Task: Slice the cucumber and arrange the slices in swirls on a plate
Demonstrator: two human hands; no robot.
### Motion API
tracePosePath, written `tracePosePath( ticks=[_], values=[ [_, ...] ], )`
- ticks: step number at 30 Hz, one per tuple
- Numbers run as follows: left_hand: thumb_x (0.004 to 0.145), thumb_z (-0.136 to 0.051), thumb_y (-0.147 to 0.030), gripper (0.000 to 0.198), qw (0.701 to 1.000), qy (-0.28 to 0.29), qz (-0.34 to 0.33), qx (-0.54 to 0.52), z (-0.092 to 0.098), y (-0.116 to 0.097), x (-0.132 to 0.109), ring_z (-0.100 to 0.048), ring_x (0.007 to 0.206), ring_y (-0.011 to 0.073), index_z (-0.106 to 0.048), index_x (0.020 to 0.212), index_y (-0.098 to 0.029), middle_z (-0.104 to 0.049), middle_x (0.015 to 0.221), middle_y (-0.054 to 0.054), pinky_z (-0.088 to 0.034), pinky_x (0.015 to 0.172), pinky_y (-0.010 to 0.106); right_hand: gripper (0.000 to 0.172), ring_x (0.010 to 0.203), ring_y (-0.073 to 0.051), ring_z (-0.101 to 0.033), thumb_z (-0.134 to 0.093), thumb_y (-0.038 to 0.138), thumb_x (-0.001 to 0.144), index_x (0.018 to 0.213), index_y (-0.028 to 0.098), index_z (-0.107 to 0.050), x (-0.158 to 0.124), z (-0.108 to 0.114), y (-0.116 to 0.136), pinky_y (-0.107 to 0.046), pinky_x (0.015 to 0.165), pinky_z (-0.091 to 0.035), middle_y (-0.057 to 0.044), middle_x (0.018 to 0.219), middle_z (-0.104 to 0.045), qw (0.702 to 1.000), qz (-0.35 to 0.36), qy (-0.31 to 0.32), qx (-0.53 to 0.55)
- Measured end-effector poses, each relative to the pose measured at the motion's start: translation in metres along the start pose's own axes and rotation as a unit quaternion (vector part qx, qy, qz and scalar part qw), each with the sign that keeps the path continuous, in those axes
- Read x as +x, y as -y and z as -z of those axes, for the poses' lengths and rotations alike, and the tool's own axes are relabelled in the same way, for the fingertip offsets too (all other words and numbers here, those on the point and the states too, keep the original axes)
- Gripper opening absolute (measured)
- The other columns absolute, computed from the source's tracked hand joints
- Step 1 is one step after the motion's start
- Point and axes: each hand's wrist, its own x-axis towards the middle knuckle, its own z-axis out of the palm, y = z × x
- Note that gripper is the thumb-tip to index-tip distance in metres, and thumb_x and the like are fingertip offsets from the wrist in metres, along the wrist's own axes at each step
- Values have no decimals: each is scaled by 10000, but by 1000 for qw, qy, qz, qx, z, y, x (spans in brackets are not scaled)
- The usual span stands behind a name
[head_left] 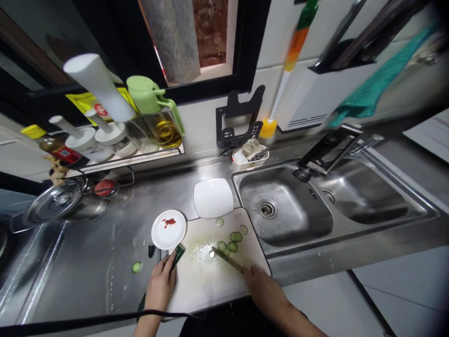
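My left hand (163, 276) is wrapped round a dark green cucumber (179, 252), whose cut end sticks out beyond the fingers at the left edge of the white cutting board (196, 290). In my right hand (257, 281) is a knife (227, 260), its blade pointing left over the board. The blade tip lies beside several thin cucumber slices (232, 246). A lone slice (219, 222) rests near the board's back edge. Just behind my left hand stands a round white plate (159, 232) with small red pieces (170, 222) on it.
A square white plate (213, 198) sits at the board's back edge. To the right is a double sink (286, 206) with a black faucet (315, 157). A cucumber end (136, 267) lies on the steel counter at left. Seasoning jars and an oil bottle (161, 126) fill a rack at back left.
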Motion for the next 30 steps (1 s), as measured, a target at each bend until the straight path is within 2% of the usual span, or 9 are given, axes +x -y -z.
tracePosePath(
  ticks=[3, 6, 10, 14, 17, 19, 22, 24, 30],
  values=[
    [859, -434, -250, 423, 1000, 2, 9, 7, -1, -4, -1, -611, 977, 238, -548, 1266, -227, -639, 1088, 94, -521, 857, 403, 460, 751, -180, -641, -330, -62, 784, 1025, 193, -627, -3, 4, -3, -254, 620, -427, -86, 941, -654, 999, 7, 14, -39],
    [852, -462, -261, 407, 999, -22, 14, 22, 2, -12, -1, -564, 1059, 260, -561, 1245, -214, -602, 1152, 110, -482, 914, 437, 480, 754, -172, -643, -319, -65, 783, 1064, 193, -610, -4, 3, -8, -244, 606, -412, -94, 993, -639, 998, 16, 30, -58],
    [871, -477, -276, 338, 998, -51, -7, -28, 3, -35, 8, -542, 1069, 256, -609, 1175, -212, -607, 1119, 109, -444, 951, 439, 476, 770, -161, -637, -336, -57, 770, 1085, 190, -594, -6, -3, -17, -226, 618, -400, -90, 1001, -630, 997, 29, 49, -57],
    [896, -428, -231, 294, 983, 37, -39, -173, -10, -80, 33, -576, 980, 208, -636, 1103, -215, -646, 1025, 90, -468, 890, 372, 507, 783, -170, -636, -345, -40, 762, 1134, 205, -589, -11, -5, -26, -234, 643, -413, -95, 1044, -629, 996, 51, 55, -49],
    [851, -498, -222, 209, 969, 97, 8, -229, -25, -112, 55, -586, 911, 196, -658, 982, -188, -656, 914, 75, -457, 855, 341, 526, 794, -175, -639, -340, -42, 747, 1127, 213, -598, -15, -1, -28, -238, 646, -412, -91, 1049, -630, 996, 47, 64, -50],
    [812, -533, -199, 135, 962, 136, 50, -233, -34, -126, 67, -582, 848, 182, -655, 866, -181, -638, 828, 53, -443, 809, 312, 523, 798, -177, -640, -338, -40, 750, 1122, 218, -601, -17, 2, -28, -239, 646, -410, -89, 1050, -629, 996, 41, 65, -51],
    [760, -574, -167, 51, 956, 163, 106, -220, -41, -136, 76, -559, 776, 157, -624, 760, -178, -607, 761, 25, -408, 752, 270, 548, 805, -179, -639, -323, -45, 757, 1152, 228, -587, -18, 3, -28, -244, 652, -409, -88, 1066, -622, 996, 38, 66, -50],
    [735, -590, -144, 56, 953, 168, 127, -218, -43, -138, 79, -548, 761, 147, -619, 767, -179, -599, 759, 16, -391, 730, 253, 548, 807, -175, -638, -318, -44, 764, 1159, 230, -581, -19, 2, -28, -242, 655, -406, -87, 1067, -620, 996, 33, 65, -45],
    [734, -578, -129, 157, 950, 173, 128, -227, -42, -142, 82, -547, 795, 149, -645, 863, -187, -592, 796, 20, -382, 747, 250, 508, 802, -187, -639, -319, -31, 778, 1128, 221, -588, -18, 1, -30, -252, 640, -397, -80, 1029, -627, 996, 28, 71, -41]
  ],
)
